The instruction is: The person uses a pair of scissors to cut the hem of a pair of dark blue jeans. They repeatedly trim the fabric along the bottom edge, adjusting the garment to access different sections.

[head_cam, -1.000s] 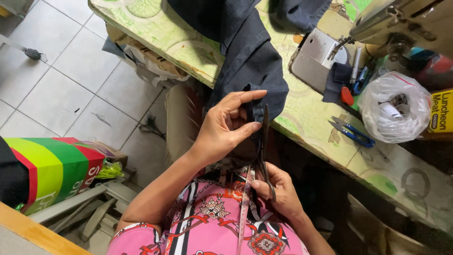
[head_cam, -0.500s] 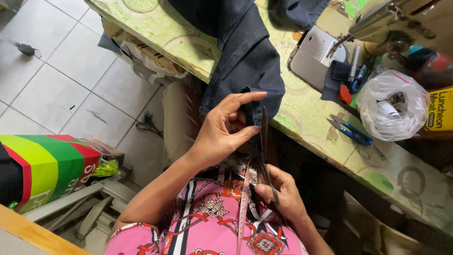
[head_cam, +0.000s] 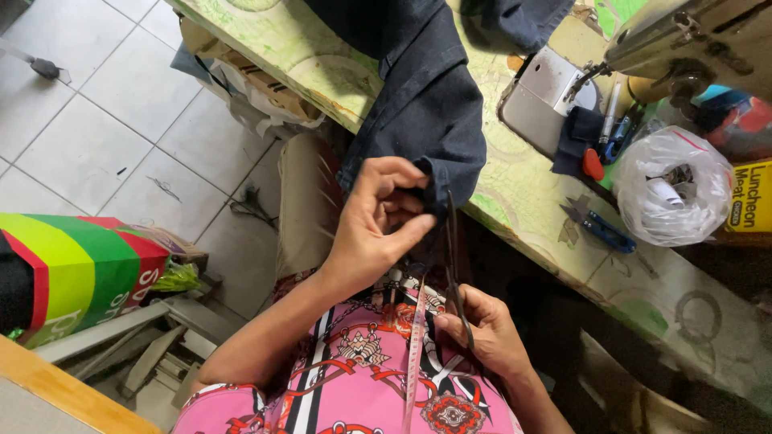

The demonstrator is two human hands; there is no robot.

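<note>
Nearest the camera lies the person's lap in a pink patterned blouse (head_cam: pixel 354 386), with a thin pale measuring tape (head_cam: pixel 415 354) hanging down its front; the right hand (head_cam: pixel 486 333) rests just above the lap, its fingers curled shut around the handles of a pair of dark long-bladed scissors (head_cam: pixel 455 273), whose blades point up toward the cloth, their tips at or just below its hem, though whether they touch cannot be told.

Above it, the left hand (head_cam: pixel 378 225) pinches the lower hem of a dark navy denim garment (head_cam: pixel 426 112) between thumb and bent fingers, the fingers narrow and closed on the fabric; the garment hangs over the near edge of the green patterned sewing desk (head_cam: pixel 531 193) and spreads up across the desk's top toward its far edge.

To the person's left, off the desk, a bright striped green, yellow and red bag (head_cam: pixel 80 273) stands on the pale tiled floor (head_cam: pixel 88 137), beside grey wooden slats.

On the desk's right part, near the near edge, small blue-handled thread snips (head_cam: pixel 599 229) lie flat; just beyond them sits a knotted clear plastic bag (head_cam: pixel 671 189) of small items; a yellow tin (head_cam: pixel 752 197) stands just beside the bag at the right edge.

Further back, a metal sewing machine (head_cam: pixel 700 36) rises at the far right corner, its silver needle plate (head_cam: pixel 547 96) beside the garment, with pens and a small red item near it.
</note>
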